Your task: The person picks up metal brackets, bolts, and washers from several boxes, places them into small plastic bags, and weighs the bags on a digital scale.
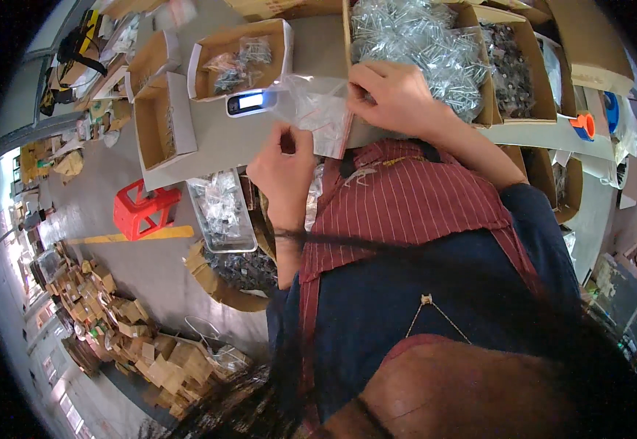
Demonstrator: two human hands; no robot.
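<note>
My left hand point(286, 174) is above the table's near edge, its fingers curled into a loose ring. Whatever they may grip is hidden. Just beyond and to the right of it lies a stack of clear plastic bags point(322, 121) with red lines. My right hand point(391, 99) is bent inward at the bags' right side, fingers curled closed; what is inside them cannot be made out. Behind that hand stands a cardboard box heaped with clear bags of screws point(424, 51). A small dark device with a lit screen point(249, 102) lies left of the plastic bags.
A shallow carton point(285, 55) holds several small bagged parts. Two narrow cartons point(183, 121) stand at the table's left; a box of dark metal parts point(507, 69) stands right. An orange tape roll point(584, 126) is farther right. Below are a red stool point(143, 212) and a tray of bags point(223, 212).
</note>
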